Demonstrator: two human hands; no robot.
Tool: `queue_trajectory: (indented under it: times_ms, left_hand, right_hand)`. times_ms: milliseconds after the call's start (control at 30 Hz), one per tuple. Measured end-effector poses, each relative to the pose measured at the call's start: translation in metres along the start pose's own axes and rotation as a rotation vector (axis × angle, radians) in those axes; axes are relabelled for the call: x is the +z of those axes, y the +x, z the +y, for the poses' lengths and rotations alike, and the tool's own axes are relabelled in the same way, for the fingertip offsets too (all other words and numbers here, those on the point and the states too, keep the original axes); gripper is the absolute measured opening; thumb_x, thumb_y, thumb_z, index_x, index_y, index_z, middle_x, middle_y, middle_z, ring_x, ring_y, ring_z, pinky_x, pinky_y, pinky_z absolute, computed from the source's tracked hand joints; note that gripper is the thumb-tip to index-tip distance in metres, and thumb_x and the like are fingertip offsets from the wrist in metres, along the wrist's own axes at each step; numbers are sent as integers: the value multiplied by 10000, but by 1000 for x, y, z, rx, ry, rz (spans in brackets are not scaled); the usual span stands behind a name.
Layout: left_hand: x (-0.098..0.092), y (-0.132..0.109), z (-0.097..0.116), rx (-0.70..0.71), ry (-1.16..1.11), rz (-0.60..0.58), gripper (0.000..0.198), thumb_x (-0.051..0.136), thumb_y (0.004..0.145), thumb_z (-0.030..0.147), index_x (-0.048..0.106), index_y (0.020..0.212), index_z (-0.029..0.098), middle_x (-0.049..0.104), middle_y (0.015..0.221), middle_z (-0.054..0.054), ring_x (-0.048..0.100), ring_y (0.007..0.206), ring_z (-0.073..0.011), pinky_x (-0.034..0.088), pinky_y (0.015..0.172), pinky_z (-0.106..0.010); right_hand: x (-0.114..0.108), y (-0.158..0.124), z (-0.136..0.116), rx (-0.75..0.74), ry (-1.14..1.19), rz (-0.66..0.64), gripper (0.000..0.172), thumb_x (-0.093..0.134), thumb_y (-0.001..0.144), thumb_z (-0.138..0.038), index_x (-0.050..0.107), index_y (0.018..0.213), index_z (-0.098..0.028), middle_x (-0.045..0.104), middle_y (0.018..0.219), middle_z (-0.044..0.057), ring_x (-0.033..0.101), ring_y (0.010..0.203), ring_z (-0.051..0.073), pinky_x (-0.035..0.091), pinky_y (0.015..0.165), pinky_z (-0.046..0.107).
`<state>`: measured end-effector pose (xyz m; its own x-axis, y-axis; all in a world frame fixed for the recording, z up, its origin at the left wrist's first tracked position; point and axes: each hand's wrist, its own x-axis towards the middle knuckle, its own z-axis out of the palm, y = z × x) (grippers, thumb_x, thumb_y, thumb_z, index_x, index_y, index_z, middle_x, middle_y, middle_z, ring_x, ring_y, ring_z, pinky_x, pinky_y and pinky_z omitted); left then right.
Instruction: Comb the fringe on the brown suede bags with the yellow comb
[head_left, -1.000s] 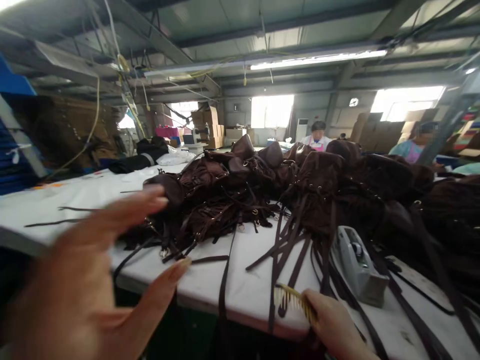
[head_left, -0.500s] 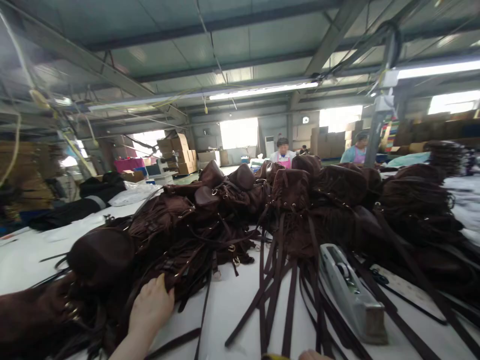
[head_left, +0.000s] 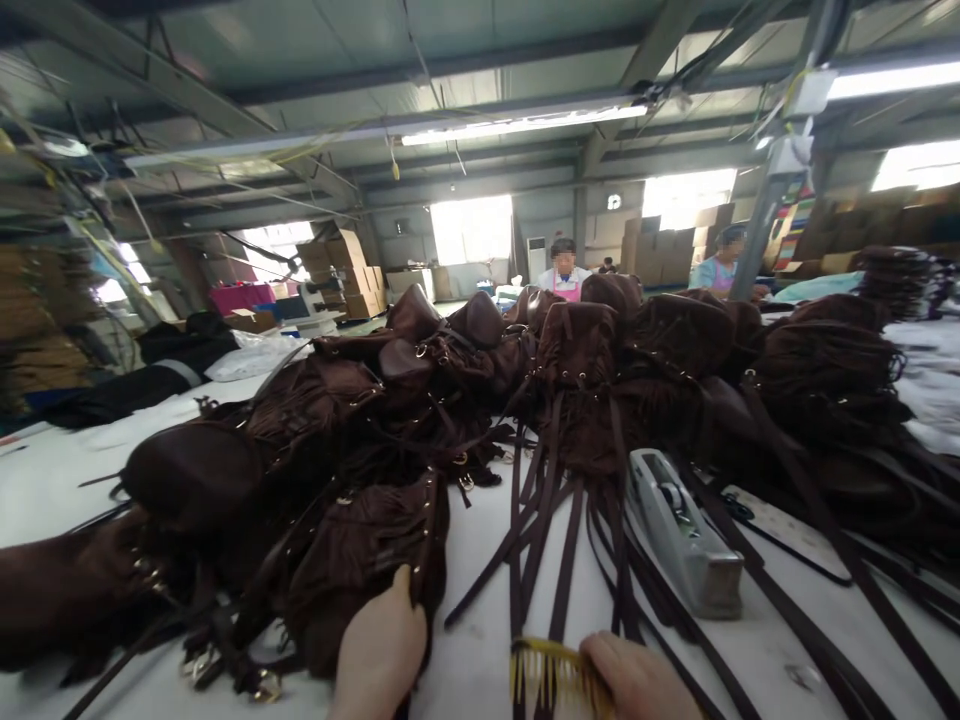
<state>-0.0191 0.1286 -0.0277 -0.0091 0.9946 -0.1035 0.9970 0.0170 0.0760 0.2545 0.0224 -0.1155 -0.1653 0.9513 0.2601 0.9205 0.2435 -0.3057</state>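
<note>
Below, left hand [head_left: 381, 648] gripping fringed bag [head_left: 360, 560].

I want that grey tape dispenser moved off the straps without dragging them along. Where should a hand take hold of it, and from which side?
Grip the tape dispenser across its two long side walls near the heavier near end, coming from above. It lies lengthwise, pointing away, with brown straps close along its left side and more along its right, so fingers sliding in low from either side would likely snag them. The open top is the clear approach.

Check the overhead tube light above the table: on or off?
On. The tube light glows bright white along its length under the roof beams, brighter than the ceiling around it, above the heap of brown fringed bags.
</note>
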Motion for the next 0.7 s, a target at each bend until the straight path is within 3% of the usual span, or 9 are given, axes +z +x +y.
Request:
queue_trajectory:
  times_ms: [167,267,367,467,533,633,700]
  left_hand:
    - [31,-90,52,123,-125,-149,509,478,809,197,459,1313,122,691,922,-161,649,882,-283,473,795,-396]
    - [42,-117,61,137,-203,-94,503,493,846,315,459,1323,157,661,1027,-166,621,957,-276,459,841,-390]
    - [43,-128,56,213,-265,-24,509,464,872,370,449,1340,171,618,1144,-163,582,1041,-275,440,894,-394]
    - [34,-131,44,293,-333,51,388,390,909,357,559,1225,209,633,1122,-113,584,1028,-239,451,894,-356]
    - [24,-130,33,310,-335,231,360,371,916,350,593,1164,211,621,1134,-107,563,1056,-233,434,929,-350]
    - [9,-121,19,254,-260,518,422,451,879,361,522,1245,165,511,1295,-136,446,1205,-271,329,1048,-403]
    - [2,-110,12,253,-194,520,561,538,821,331,417,1336,144,431,1384,-134,382,1256,-290,295,1068,-435]
  right_hand:
    - [-18,-2,-7,159,70,27,294,408,760,-40,601,893,-218,675,842,24,630,801,192,380,703,276]
    - [-29,6,-5,252,168,80,238,431,795,-117,599,937,-208,676,889,49,620,831,213,391,713,289]
    - [-40,15,-9,301,356,130,127,463,847,-259,575,858,-200,652,782,44,596,732,199,393,647,276]
    - [-50,18,-23,292,565,122,278,459,883,-424,527,734,-200,566,621,8,528,599,161,364,563,252]
    - [-54,16,-36,281,654,97,345,445,889,-482,519,716,-193,533,598,-2,502,579,146,354,544,243]
    - [-55,14,-55,247,728,55,369,444,889,-502,528,728,-181,538,618,3,502,599,140,368,559,240]
    - [-53,14,-66,219,789,30,364,453,887,-497,546,745,-175,557,637,9,521,632,141,388,586,241]
